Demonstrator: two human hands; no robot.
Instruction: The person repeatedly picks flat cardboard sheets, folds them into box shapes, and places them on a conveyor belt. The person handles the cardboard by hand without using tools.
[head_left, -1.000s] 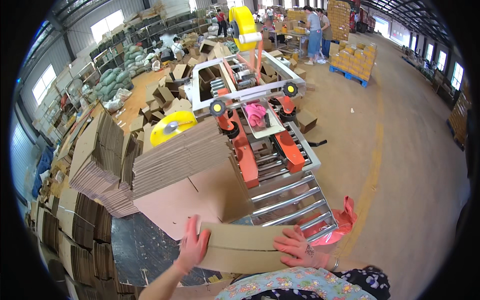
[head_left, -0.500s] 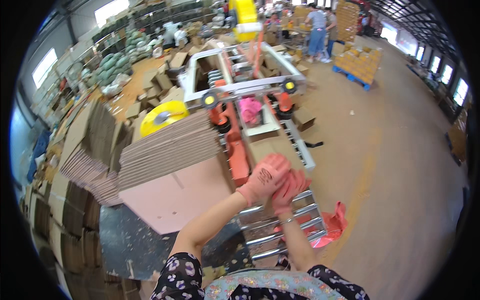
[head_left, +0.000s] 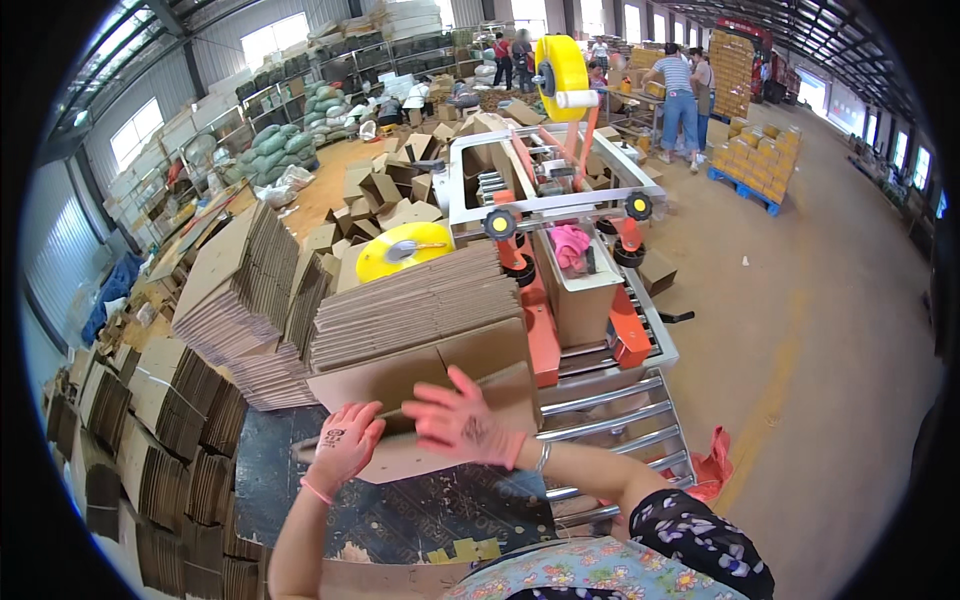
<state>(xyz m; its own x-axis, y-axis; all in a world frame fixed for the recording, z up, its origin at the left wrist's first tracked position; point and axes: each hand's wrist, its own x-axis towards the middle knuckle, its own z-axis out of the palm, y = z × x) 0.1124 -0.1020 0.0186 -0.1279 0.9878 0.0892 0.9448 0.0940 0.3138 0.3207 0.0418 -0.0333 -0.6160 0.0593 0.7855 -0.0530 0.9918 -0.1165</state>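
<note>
The left grip (head_left: 345,440) is at the edge of a brown carton (head_left: 396,460), though I can't tell whether it clasps it; the right grip (head_left: 465,425) is loose, fingers spread over that carton. Under both lies the dark tabletop (head_left: 400,520); just beyond them, stacked cardboard (head_left: 410,310); rightward, metal rollers (head_left: 612,424).

Pink gloves (head_left: 468,428) accompany a dark patterned sleeve (head_left: 692,540) and flowered apron (head_left: 600,572).

The near carton (head_left: 400,462) is showing brown, the gloves (head_left: 345,442) pink, the apron (head_left: 600,572) florals; the far sacks (head_left: 280,148), seemingly grey-green.
</note>
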